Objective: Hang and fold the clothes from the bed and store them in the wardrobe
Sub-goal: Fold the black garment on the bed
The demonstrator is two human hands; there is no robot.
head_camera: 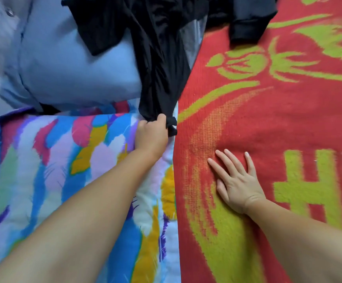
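Left hand [151, 133] pinches the lower end of the black garment [157, 58], fingers curled tight round the bunched cloth; the garment runs toward 12 o'clock over the pale blue shirt [64, 68], judged a grip for drawing it clear of the pile; right hand [235, 180] lies flat at 4 o'clock on the red blanket [278, 111], fingers spread, holding nothing, probably bracing; another dark garment [249, 23] lies at 1 o'clock; wardrobe not in view.

Home bedroom: bed with red blanket [268, 119], feather-print quilt [64, 170].
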